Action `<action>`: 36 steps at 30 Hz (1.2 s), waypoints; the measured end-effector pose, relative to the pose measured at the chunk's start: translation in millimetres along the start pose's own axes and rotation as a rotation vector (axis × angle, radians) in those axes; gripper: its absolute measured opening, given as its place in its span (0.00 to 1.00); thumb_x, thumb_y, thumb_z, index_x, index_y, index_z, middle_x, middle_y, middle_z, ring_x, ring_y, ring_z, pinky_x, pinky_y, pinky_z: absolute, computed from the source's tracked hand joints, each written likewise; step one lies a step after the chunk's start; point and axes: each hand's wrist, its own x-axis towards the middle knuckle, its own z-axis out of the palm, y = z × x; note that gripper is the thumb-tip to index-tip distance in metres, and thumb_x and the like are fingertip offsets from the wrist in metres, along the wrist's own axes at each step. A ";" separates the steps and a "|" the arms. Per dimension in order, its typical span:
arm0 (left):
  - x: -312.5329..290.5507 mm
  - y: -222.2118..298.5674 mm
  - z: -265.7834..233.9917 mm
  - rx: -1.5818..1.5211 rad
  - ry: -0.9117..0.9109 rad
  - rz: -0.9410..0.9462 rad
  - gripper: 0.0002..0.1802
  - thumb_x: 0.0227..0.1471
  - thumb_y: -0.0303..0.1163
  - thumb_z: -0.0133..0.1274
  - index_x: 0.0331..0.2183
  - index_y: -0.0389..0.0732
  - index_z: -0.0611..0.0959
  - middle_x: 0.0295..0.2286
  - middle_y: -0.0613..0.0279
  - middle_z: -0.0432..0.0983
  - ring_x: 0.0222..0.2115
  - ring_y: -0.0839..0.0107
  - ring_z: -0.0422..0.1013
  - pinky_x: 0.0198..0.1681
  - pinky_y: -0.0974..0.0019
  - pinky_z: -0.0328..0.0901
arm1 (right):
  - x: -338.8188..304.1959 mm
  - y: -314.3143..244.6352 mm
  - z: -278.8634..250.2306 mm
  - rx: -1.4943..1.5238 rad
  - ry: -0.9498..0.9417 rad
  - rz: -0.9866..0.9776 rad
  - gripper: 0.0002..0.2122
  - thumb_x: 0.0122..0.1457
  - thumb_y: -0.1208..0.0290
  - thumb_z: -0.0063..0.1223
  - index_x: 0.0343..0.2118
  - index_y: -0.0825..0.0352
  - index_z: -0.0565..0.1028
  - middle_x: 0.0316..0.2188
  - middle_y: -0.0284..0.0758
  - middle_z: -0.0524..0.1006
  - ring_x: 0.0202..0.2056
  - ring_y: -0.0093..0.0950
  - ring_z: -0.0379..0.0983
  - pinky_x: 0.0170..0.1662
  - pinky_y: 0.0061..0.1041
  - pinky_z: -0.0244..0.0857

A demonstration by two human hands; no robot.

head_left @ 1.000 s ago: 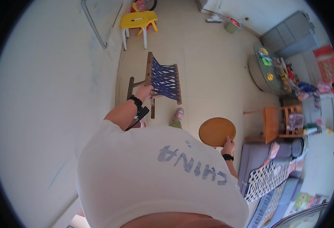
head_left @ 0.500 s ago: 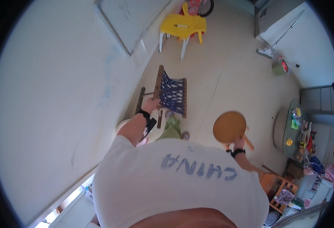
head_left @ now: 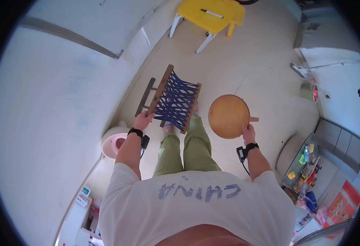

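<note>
My left hand [head_left: 144, 120] is closed on the near end of a wooden rail of a folding stool [head_left: 176, 100] with a seat of crisscrossed dark blue cord. The stool is in front of my feet, its dark wooden leg frame showing on the left. My right hand [head_left: 248, 133] grips the near right rim of a round wooden stool [head_left: 229, 116], with the thumb on top of its brown seat. One light wooden leg sticks out past the seat's right side; the other legs are hidden. My right fingers are mostly under the rim.
A yellow table [head_left: 208, 15] with white legs and a marker [head_left: 212, 13] on it stands ahead by the wall. Beside my left arm is a pink and white round thing [head_left: 115, 141]. At right are a green bin [head_left: 309, 92], a mop-like floor tool [head_left: 299, 70] and a cluttered glass-topped table [head_left: 288, 179].
My view has shifted, bringing my legs into sight. The round stool has come leftward, closer to the cord stool. Both hands keep their hold.
</note>
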 end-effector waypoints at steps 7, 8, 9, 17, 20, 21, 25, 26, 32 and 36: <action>13.4 -49.1 -14.2 0.401 0.732 -0.072 0.19 0.51 0.33 0.55 0.45 0.38 0.81 0.38 0.48 0.79 0.42 0.53 0.74 0.49 0.57 0.67 | 94.1 -66.4 36.3 -0.179 -0.168 -0.099 0.16 0.60 0.59 0.56 0.37 0.71 0.74 0.29 0.38 0.79 0.31 0.29 0.77 0.32 0.30 0.71; 10.2 -46.2 -16.4 0.457 0.791 -0.135 0.19 0.50 0.32 0.54 0.45 0.38 0.81 0.41 0.47 0.78 0.45 0.51 0.72 0.52 0.55 0.65 | 101.0 -72.7 37.3 -0.146 -0.190 -0.118 0.17 0.59 0.58 0.57 0.36 0.71 0.74 0.29 0.39 0.79 0.31 0.29 0.77 0.31 0.29 0.69; 9.7 -41.1 -18.4 0.407 0.721 -0.108 0.19 0.50 0.32 0.55 0.45 0.38 0.82 0.42 0.47 0.77 0.47 0.51 0.71 0.53 0.55 0.64 | 109.1 -79.9 44.0 -0.129 -0.201 -0.164 0.17 0.59 0.58 0.57 0.36 0.71 0.74 0.28 0.39 0.79 0.31 0.29 0.77 0.31 0.28 0.69; 11.4 64.3 26.4 0.187 0.457 0.096 0.16 0.50 0.32 0.56 0.42 0.39 0.82 0.40 0.49 0.77 0.42 0.55 0.73 0.48 0.58 0.66 | 180.3 -163.9 148.0 -0.110 -0.277 -0.308 0.16 0.59 0.59 0.58 0.34 0.71 0.73 0.25 0.36 0.76 0.27 0.24 0.73 0.29 0.27 0.68; -15.1 83.6 43.8 0.099 0.319 0.009 0.15 0.51 0.32 0.56 0.43 0.39 0.82 0.39 0.49 0.77 0.41 0.57 0.74 0.45 0.60 0.68 | 191.0 -185.4 185.7 0.113 -0.488 -0.269 0.17 0.59 0.58 0.57 0.36 0.71 0.73 0.26 0.36 0.76 0.27 0.24 0.73 0.30 0.27 0.68; -26.0 85.1 47.5 0.092 0.288 -0.012 0.15 0.52 0.32 0.56 0.43 0.39 0.82 0.40 0.50 0.77 0.41 0.58 0.74 0.45 0.60 0.68 | 196.7 -192.1 196.7 0.118 -0.536 -0.219 0.17 0.60 0.58 0.56 0.39 0.71 0.73 0.30 0.36 0.77 0.32 0.25 0.74 0.34 0.27 0.68; -64.7 79.2 49.1 0.148 0.257 -0.160 0.16 0.53 0.32 0.55 0.44 0.39 0.82 0.41 0.50 0.76 0.41 0.59 0.75 0.45 0.60 0.69 | 218.9 -214.4 240.0 0.124 -0.529 -0.327 0.19 0.61 0.55 0.53 0.39 0.71 0.73 0.32 0.37 0.77 0.31 0.26 0.76 0.32 0.26 0.69; -74.6 75.7 49.2 0.166 0.276 -0.191 0.16 0.53 0.32 0.55 0.44 0.40 0.82 0.42 0.50 0.76 0.41 0.59 0.75 0.45 0.61 0.69 | 226.9 -220.8 249.2 0.100 -0.485 -0.399 0.19 0.62 0.55 0.53 0.39 0.71 0.73 0.31 0.38 0.77 0.31 0.26 0.75 0.32 0.26 0.70; -113.7 56.0 48.1 0.109 0.300 -0.380 0.17 0.54 0.33 0.54 0.45 0.38 0.81 0.44 0.52 0.76 0.43 0.62 0.76 0.46 0.62 0.69 | 254.3 -225.7 227.3 0.309 -0.585 -0.191 0.19 0.64 0.58 0.52 0.48 0.70 0.70 0.42 0.36 0.76 0.42 0.27 0.75 0.44 0.27 0.69; -116.1 58.1 63.0 0.089 0.271 -0.419 0.17 0.53 0.33 0.54 0.45 0.38 0.81 0.43 0.51 0.76 0.42 0.61 0.76 0.47 0.62 0.69 | 244.9 -227.6 222.3 0.505 -0.762 -0.022 0.19 0.64 0.63 0.52 0.53 0.66 0.67 0.49 0.33 0.74 0.49 0.26 0.73 0.51 0.28 0.68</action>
